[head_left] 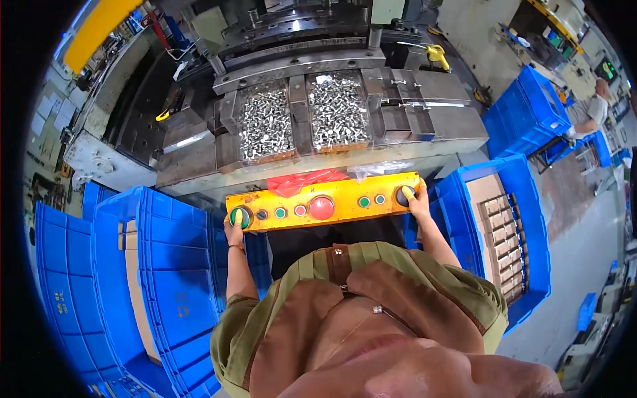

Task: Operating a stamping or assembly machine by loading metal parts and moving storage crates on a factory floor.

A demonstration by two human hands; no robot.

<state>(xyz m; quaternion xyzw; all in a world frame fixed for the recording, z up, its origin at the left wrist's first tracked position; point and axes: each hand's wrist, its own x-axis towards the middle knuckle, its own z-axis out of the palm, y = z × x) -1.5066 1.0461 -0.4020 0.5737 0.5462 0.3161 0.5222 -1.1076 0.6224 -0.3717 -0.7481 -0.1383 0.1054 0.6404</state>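
Both hands, left [234,225] and right [416,199], apparently press the yellow panel's [332,194] end buttons.

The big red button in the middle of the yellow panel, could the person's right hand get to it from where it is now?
Probably yes: the right hand rests on the panel's right-end button, and only low buttons lie between it and the red button.

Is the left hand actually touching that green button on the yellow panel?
Touching. The head view shows the left hand pressed on the green button at the yellow panel end.
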